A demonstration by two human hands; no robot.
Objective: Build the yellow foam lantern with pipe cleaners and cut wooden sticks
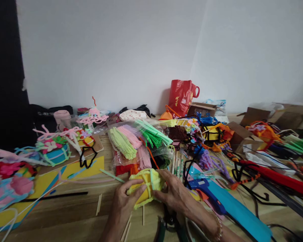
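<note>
Both hands grip a small yellow craft piece (147,183) edged and crossed with pale yellow-green pipe cleaners, a light green strip running over it. My left hand (123,198) holds its left side, with thumb and fingers bent around the edge. On the other side, my right hand (175,191) curls over the right edge, its fingertips partly hidden behind the piece. Below it, a thin wooden stick (143,215) points toward me; whether it is attached cannot be seen. A pair of dark-handled cutters (170,220) lies under my right wrist.
Bagged pipe cleaners (123,141) lie beyond my hands. Finished-looking pipe-cleaner baskets (55,154) crowd the left over yellow sheets (91,166). To the right are a blue glue gun (204,190), a teal sheet (244,211) and cardboard boxes (244,137). A red bag (180,95) stands by the wall.
</note>
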